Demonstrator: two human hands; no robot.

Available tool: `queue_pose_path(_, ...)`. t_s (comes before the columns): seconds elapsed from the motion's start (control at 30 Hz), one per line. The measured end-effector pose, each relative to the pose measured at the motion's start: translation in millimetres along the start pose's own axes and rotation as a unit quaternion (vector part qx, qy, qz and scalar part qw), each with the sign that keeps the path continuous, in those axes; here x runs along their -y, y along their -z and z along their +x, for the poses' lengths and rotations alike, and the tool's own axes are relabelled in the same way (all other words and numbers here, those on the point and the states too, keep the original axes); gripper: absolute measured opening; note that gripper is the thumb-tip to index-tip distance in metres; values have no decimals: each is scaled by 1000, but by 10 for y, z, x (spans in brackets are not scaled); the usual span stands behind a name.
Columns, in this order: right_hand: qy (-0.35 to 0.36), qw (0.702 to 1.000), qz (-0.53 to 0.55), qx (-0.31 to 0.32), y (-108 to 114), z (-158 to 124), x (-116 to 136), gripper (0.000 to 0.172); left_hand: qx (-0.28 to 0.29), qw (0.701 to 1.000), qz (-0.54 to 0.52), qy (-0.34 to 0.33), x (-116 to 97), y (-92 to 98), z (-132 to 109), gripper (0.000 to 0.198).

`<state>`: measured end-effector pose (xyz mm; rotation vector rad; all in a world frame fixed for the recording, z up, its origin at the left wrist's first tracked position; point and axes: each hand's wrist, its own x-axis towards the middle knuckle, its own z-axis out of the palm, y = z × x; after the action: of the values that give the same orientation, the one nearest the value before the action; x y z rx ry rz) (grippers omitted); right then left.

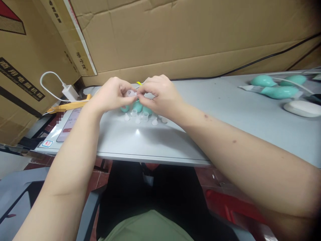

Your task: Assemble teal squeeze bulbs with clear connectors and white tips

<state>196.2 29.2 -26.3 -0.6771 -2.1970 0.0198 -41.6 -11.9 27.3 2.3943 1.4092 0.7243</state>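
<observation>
Between the fingers of my left hand [111,94] is a small clear plastic piece [130,93], round and hollow at the end that faces me. My right hand [160,94] meets it from the other side, thumb and fingertips pinched together at its narrow end; whether they grip the same piece or a second small part is too small to tell. Just below both hands, several mint-green bulbs [137,106] lie on the table, partly covered by my fingers. In front of them sit several clear plastic cups [144,116] and small white cone-shaped tips [154,121].
More green bulbs [281,91], some in clear wrapping, lie at the right beside a white rounded object [303,108]. A phone [70,124], a yellow strip [69,106] and a white charger [70,92] are at the left. Cardboard [190,36] walls the grey table's [120,142] back.
</observation>
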Motion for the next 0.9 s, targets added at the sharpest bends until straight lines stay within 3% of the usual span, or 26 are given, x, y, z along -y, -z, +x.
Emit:
queue_pose_path(0.4,-4,999,27,30,24,2,-14,20,15,994,-106,1,78,-52,21,34)
queue_pose_path(0.6,12,999,-9,41,5,8,-9,22,22,990,-136,10,93,-45,41,42)
queue_pose_path(0.9,-16,997,11,79,90,59,56,28,31,988,-149,21,87,-48,46,37)
